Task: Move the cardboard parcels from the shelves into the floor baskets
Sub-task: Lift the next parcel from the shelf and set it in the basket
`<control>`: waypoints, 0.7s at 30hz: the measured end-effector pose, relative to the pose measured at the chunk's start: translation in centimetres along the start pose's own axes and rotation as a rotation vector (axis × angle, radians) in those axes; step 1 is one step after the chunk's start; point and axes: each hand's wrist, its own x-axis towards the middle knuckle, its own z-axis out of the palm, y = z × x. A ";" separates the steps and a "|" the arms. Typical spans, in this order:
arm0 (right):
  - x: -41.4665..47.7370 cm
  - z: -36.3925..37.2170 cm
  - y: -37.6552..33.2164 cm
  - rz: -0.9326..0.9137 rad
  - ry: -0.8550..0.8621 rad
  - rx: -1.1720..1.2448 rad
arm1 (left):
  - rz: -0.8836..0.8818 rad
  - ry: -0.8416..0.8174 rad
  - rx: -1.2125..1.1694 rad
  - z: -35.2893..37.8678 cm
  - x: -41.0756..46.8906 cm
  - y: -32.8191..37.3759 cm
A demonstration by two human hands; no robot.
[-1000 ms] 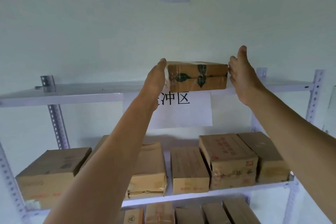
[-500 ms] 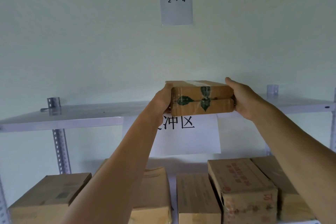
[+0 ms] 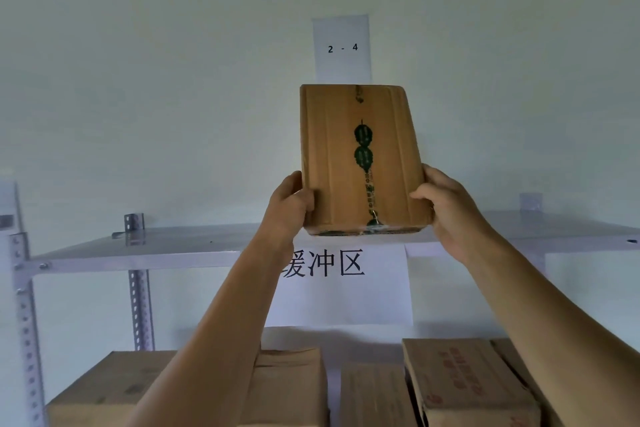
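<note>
Parcel [image 3: 360, 159] (brown cardboard, green-printed tape [image 3: 362, 146] down its face) stands tilted on end just above the top shelf [image 3: 173, 246], left hand [image 3: 289, 204] gripping its lower left edge, right hand [image 3: 446, 208] its lower right, other parcels [image 3: 464, 388] below that shelf.

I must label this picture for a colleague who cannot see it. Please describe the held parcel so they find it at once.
Find the wall sign "2 - 4"; just below it, above the top shelf, the left hand and right hand grip one parcel. Unlike the boxes below, it carries green leaf-printed tape.
</note>
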 end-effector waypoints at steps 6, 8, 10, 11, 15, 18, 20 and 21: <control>-0.1 0.0 0.9 -0.041 0.037 -0.078 | 0.102 0.036 0.050 0.3 0.2 -0.5; -0.1 -0.1 1.5 -0.036 0.043 -0.086 | 0.105 0.028 0.055 0.5 0.3 -1.2; -0.1 -0.4 2.2 -0.027 0.039 -0.097 | 0.083 0.005 0.057 0.4 0.5 -1.9; -0.2 -0.6 2.4 -0.026 0.032 -0.109 | 0.064 -0.005 0.062 0.3 0.7 -2.2; 0.0 -1.0 3.1 -0.031 -0.004 -0.162 | -0.069 -0.001 0.031 0.1 1.2 -2.9; 0.4 -0.9 3.0 -0.022 0.001 -0.191 | -0.143 0.047 -0.063 0.3 1.4 -2.9; 0.6 -0.9 3.0 -0.004 0.015 -0.203 | -0.162 0.082 -0.119 0.3 1.7 -2.9; 0.7 -1.0 3.1 0.000 0.023 -0.208 | -0.156 0.086 -0.149 0.2 1.8 -2.9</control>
